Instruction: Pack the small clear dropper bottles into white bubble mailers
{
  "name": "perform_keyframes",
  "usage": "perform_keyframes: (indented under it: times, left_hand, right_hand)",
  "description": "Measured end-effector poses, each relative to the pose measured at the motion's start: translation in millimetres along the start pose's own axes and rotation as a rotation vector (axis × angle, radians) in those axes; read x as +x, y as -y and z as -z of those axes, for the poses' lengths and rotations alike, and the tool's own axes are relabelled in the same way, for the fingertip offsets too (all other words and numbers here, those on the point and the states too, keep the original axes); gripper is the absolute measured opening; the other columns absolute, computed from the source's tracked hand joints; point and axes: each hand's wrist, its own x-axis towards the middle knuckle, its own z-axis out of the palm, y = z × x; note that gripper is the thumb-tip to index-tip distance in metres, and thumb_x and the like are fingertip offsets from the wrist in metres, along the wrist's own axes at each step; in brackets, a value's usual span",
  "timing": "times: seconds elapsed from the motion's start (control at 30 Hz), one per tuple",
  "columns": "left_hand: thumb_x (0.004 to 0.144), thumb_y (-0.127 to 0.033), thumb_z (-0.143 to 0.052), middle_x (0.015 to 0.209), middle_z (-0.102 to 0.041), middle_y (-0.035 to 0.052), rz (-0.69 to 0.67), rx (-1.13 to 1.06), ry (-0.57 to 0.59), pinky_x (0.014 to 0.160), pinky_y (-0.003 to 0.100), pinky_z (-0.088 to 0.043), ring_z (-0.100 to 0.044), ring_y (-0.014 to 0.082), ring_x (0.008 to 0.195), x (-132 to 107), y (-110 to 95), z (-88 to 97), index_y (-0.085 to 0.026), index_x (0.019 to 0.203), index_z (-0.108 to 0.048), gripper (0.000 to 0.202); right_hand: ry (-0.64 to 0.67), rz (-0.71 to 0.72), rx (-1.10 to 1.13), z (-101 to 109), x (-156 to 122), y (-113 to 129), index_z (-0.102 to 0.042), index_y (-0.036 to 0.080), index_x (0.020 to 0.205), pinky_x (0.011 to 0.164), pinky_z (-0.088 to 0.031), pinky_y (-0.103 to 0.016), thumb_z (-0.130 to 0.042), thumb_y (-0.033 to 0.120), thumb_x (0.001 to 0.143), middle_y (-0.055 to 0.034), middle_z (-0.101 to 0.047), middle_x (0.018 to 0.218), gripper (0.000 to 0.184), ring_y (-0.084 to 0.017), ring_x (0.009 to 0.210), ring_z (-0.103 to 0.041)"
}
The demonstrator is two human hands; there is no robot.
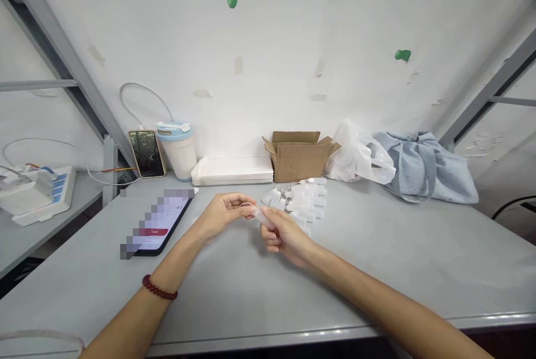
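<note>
A white wall [276, 41] fills the back, two green patches on it, and below it runs one grey table [419, 253]. Centre stage, two bare hands at work above the tabletop! The left hand [224, 214] has its fingers bent, thumb and fingertips pinched together on a thin pale loop [248, 204]. The right hand [287, 236] is curled closed, thumb pressing one small translucent white piece [264, 218] against the folded fingers. That piece sits between the two hands, the loop at its left-hand end. Just beyond the right hand, a cluster of similar white pieces [307, 205] with metal bits lies fanned and overlapping, too tangled for a sure count. One dark-red bracelet [159, 288] circles the left wrist.

Over to the left, two phones: a large one [165, 225] flat with its screen lit, and a smaller one [146, 152] propped upright, cable attached. Along the wall, left to right: one blue-lidded tumbler [179, 155], one stack of flat white packets [232, 170], one open cardboard box [298, 163], one white plastic bag [352, 152] and one light-blue cloth bag [450, 172].
</note>
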Motion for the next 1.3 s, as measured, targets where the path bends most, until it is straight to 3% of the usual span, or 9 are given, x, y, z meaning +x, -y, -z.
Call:
perform_keyframes:
  times: [0.13, 0.27, 0.6, 0.83, 1.0, 1.13, 1.3]
  left_hand:
    - [0.069, -0.034, -0.07, 0.069, -0.063, -0.0001, -0.013, 0.028, -0.015, 0.068, 0.028, -0.046, -0.056, 0.0128, 0.063, 0.2, -1.6, -2.4, -0.016, 0.085, -0.065, 0.025]
    - [0.07, -0.035, -0.069, 0.064, -0.062, -0.001, 0.01, 0.028, -0.021, 0.065, 0.026, -0.045, -0.055, 0.012, 0.06, 0.4, -2.7, -5.7, -0.015, 0.083, -0.065, 0.024]
    - [0.068, -0.034, -0.071, 0.076, -0.065, 0.0024, 0.051, -0.046, 0.019, 0.075, 0.029, -0.044, -0.056, 0.0135, 0.071, 1.3, 2.9, -5.6, -0.015, 0.088, -0.066, 0.028]
    - [0.073, -0.036, -0.066, 0.06, -0.059, -0.001, 0.042, 0.011, 0.026, 0.061, 0.024, -0.042, -0.051, 0.0101, 0.056, -1.1, -1.7, -10.7, -0.013, 0.082, -0.066, 0.024]
    - [0.073, -0.041, -0.064, 0.057, -0.058, 0.0, 0.111, 0.03, -0.004, 0.046, 0.022, -0.038, -0.048, 0.0089, 0.045, -3.3, -5.6, -15.7, -0.012, 0.075, -0.064, 0.029]
    - [0.068, -0.037, -0.07, 0.064, -0.061, 0.0002, 0.062, 0.0, -0.023, 0.058, 0.025, -0.045, -0.055, 0.0108, 0.054, -1.1, -2.8, -13.7, -0.013, 0.086, -0.063, 0.03]
    - [0.066, -0.032, -0.073, 0.071, -0.062, -0.0003, 0.024, -0.037, 0.018, 0.072, 0.028, -0.046, -0.056, 0.0121, 0.067, 0.0, -1.4, -8.5, -0.015, 0.08, -0.063, 0.025]
  right_hand:
    - [-0.094, 0.03, -0.053, -1.7, 0.0, -1.1, -0.039, 0.023, 0.081, 0.04, -0.019, -0.016, -0.055, 0.051, 0.08, 0.0109, -0.032, 0.048, 0.032, -0.005, 0.043, -0.018]
    - [-0.061, 0.01, -0.025, -2.6, 0.2, 1.8, -0.04, 0.022, 0.08, 0.039, -0.016, -0.016, -0.053, 0.052, 0.08, 0.0114, -0.029, 0.047, 0.032, -0.005, 0.042, -0.015]
    - [0.022, -0.149, 0.108, 2.5, 0.5, 11.2, -0.047, 0.019, 0.081, 0.036, -0.008, -0.016, -0.053, 0.043, 0.082, 0.0134, -0.019, 0.043, 0.025, -0.004, 0.041, -0.006]
    - [-0.045, -0.065, -0.067, 0.9, -1.0, 7.1, -0.04, 0.023, 0.082, 0.037, -0.011, -0.015, -0.052, 0.051, 0.081, 0.0123, -0.03, 0.046, 0.031, -0.003, 0.04, -0.012]
    - [-0.072, -0.035, -0.146, -2.8, -3.7, 5.5, -0.039, 0.024, 0.083, 0.037, -0.016, -0.015, -0.05, 0.052, 0.081, 0.012, -0.033, 0.046, 0.031, -0.004, 0.039, -0.016]
    - [-0.024, -0.114, -0.013, 1.2, -2.0, 8.6, -0.044, 0.021, 0.081, 0.035, -0.009, -0.015, -0.05, 0.05, 0.081, 0.0125, -0.027, 0.045, 0.03, -0.003, 0.039, -0.009]
    - [0.004, -0.149, 0.099, 5.3, 0.3, 9.7, -0.046, 0.019, 0.079, 0.035, -0.008, -0.016, -0.054, 0.043, 0.081, 0.0128, -0.026, 0.044, 0.025, -0.003, 0.039, -0.007]
